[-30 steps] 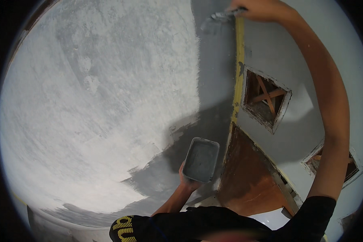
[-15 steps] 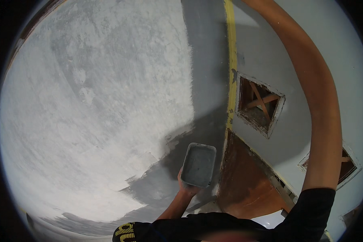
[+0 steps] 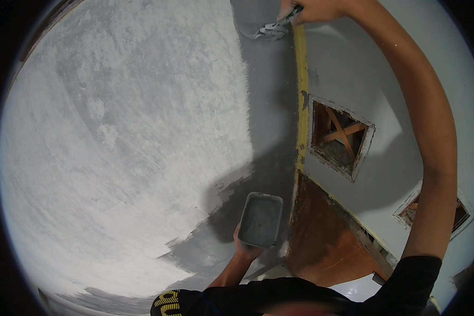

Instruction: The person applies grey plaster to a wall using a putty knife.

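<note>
My left hand (image 3: 246, 248) is wrapped round the lower left corner of a rectangular plastic tub (image 3: 260, 220), its inside coated in dark grey. High at the top of the picture, my right hand (image 3: 316, 9) grips the dark handle of a paintbrush (image 3: 273, 32). The brush's bristles, loaded with grey paint, are on or very close to a dark grey painted strip (image 3: 268, 89); touching cannot be told. White, patchy surface (image 3: 158, 116) borders the strip on the left. Yellow tape (image 3: 302, 79) runs along its right edge.
A pale grey wall right of the tape has a diamond-shaped opening (image 3: 342, 138) with crossed wooden slats. A second such opening (image 3: 461, 213) sits partly behind my right forearm. A reddish-brown triangular panel (image 3: 324, 239) lies below, right of the tub.
My right hand has come down into view at the top with the paintbrush, its forearm shifting slightly right. The tub in my left hand has moved slightly downward.
</note>
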